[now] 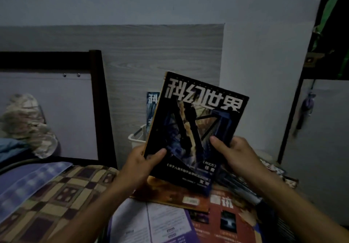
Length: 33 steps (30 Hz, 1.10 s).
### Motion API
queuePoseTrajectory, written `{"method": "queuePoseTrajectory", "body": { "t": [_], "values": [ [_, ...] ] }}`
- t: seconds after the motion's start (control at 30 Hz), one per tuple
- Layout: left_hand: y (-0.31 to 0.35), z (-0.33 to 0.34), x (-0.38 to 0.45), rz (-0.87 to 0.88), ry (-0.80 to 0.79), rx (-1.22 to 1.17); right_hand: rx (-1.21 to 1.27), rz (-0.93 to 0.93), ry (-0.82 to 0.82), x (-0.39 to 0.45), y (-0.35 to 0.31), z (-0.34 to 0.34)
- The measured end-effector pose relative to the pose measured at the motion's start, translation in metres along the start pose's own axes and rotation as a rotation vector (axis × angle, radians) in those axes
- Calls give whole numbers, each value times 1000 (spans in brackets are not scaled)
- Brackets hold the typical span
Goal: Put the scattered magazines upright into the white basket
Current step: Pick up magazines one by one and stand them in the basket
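— Two hands on one thing: the left hand (140, 164) and the right hand (235, 155) both hold the dark-covered magazine with the large white title (196, 129), fingers clenched on its lower corners, thumbs across the cover.

— Where does it sit relative to the white plastic basket (135, 139)?

— Lifted off the pile, directly in front of the basket and hiding most of it; only the basket's left rim shows beside the left thumb. The basket lies beyond the fingers, away from the person, against the grey wood-grain panel (160, 57).

— And its long axis?

— Nearly upright, top edge tipped slightly left. A blue magazine standing in the basket (152, 106) peeks out behind it.

— So the move?

— I judge it a short push forward and down, keeping that axis vertical. The left hand is nearer the visible rim. More loose magazines, among them a red-covered one (226, 216), lie flat beneath the wrists.
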<state>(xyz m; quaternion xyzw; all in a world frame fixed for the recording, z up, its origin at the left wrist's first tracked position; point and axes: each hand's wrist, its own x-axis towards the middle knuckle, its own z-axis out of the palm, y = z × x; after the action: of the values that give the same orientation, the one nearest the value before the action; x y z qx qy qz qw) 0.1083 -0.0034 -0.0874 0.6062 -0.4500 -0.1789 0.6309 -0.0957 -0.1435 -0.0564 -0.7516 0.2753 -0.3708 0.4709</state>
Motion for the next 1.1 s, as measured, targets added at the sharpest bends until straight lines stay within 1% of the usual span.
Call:
{"method": "queuePoseTrajectory", "body": {
  "t": [0.07, 0.17, 0.27, 0.33, 0.4, 0.47, 0.53, 0.63, 0.7, 0.77, 0.83, 0.87, 0.93, 1.03, 1.07, 1.1],
  "values": [
    [-7, -10, 19, 101, 73, 94, -150, -114, 63, 22, -4, 14],
    [-4, -28, 72, 168, 201, 229, -351, -173, 179, 69, -19, 32],
    [4, -41, 134, 266, 299, 312, -362, -212, 321, 121, -30, 51],
    [-1, -47, 171, 292, 369, 370, -360, -223, 335, 157, -22, 64],
    [-22, -49, 199, 259, 397, 439, -388, -179, 297, 186, 0, 76],
    [-52, -47, 215, 189, 399, 501, -366, -81, 256, 205, 30, 87],
    [-87, -42, 220, 114, 382, 494, -340, 5, 252, 214, 62, 95],
    [-125, -36, 221, 65, 368, 432, -290, 63, 253, 223, 98, 101],
    [-136, -36, 226, 23, 390, 415, -267, 72, 240, 232, 108, 101],
    [-138, -38, 233, -64, 407, 428, -209, 128, 250, 240, 108, 98],
    [-131, -39, 234, -176, 370, 393, -145, 186, 240, 237, 101, 91],
    [-126, -38, 229, -191, 331, 364, -148, 177, 230, 229, 97, 86],
    [-113, -33, 211, -112, 276, 408, -237, 78, 213, 201, 88, 74],
    [-94, -26, 163, 78, 231, 591, -386, -239, 170, 127, 76, 59],
    [-88, -24, 144, 132, 188, 631, -453, -350, 114, 98, 72, 56],
    [-82, -23, 127, 178, 122, 668, -556, -434, 6, 71, 69, 53]
  ]
}}
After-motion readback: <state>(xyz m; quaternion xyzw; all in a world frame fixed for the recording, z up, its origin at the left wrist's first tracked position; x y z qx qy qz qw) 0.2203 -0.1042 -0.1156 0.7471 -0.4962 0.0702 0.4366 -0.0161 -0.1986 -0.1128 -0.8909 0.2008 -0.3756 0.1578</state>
